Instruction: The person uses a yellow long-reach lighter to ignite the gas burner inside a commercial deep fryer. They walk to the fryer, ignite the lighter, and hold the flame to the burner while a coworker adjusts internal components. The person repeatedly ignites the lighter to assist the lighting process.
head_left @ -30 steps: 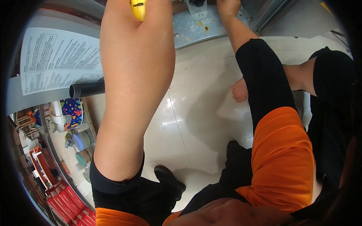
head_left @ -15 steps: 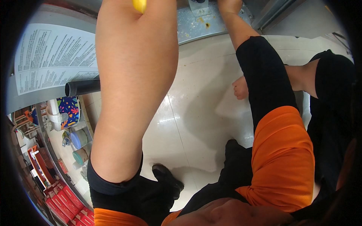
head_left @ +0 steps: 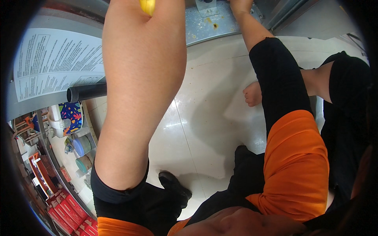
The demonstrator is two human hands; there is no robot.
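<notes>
My left forearm [head_left: 143, 86], bare below a dark cuff, stretches up to the upper edge, and the left hand lies beyond it. Against the skin at that edge shows the rounded end of a yellow thing [head_left: 147, 7]; its kind is hidden. My right hand [head_left: 240, 5] is partly cut off by the upper edge. It is by a stained metal base plate [head_left: 199, 34] with a bracket [head_left: 207, 8] fixed on it. Its fingers are too hidden to tell whether they hold anything.
A co-worker's loosely closed hand [head_left: 252, 94] reaches in behind my right sleeve [head_left: 275, 78]. At left are a printed sheet [head_left: 59, 59] on a metal panel, a black tube [head_left: 84, 93], and shelving with tubs [head_left: 82, 145] and red boxes [head_left: 69, 210]. Tiled floor [head_left: 208, 114] lies below.
The view has shifted slightly, and a little more of the yellow thing shows at the upper edge. My right arm has moved very slightly; the co-worker's hand stays about where it was.
</notes>
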